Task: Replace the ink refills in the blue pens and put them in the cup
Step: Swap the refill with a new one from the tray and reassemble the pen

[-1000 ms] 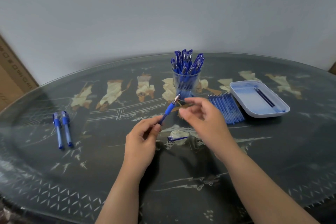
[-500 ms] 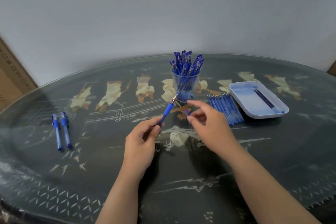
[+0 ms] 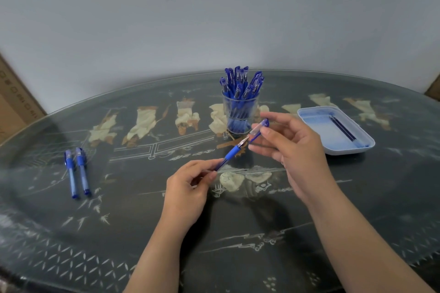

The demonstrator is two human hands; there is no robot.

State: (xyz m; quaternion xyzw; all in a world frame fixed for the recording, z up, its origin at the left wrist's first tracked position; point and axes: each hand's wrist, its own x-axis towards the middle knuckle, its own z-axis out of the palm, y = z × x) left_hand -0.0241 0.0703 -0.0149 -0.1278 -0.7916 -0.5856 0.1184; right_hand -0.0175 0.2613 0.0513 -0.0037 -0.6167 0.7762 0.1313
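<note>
Fingertips [image 3: 212,175] of the person's left hand [image 3: 188,188] are pinching the rear end of one blue pen [image 3: 232,153]. The pen is pointing up and away, showing a bare metal tip, a solid blue rubber grip and a darker see-through barrel. The right hand [image 3: 295,150] is pinching one pen cap [image 3: 259,129], clear with a blue end, between thumb and forefinger. The cap's open mouth is sitting just beside the pen's tip; whether they are touching is unclear. Pen and cap are hanging in the air above the middle of the dark, inlaid table [image 3: 238,257].

Just behind them, toward the far edge, one clear cup [image 3: 240,114] is standing crammed with capped pens, too bunched to count. Two loose pens [image 3: 82,169] are lying side by side near the left edge. One pale blue tray [image 3: 309,114] is sitting near the right edge, holding two dark refills [image 3: 342,129].
</note>
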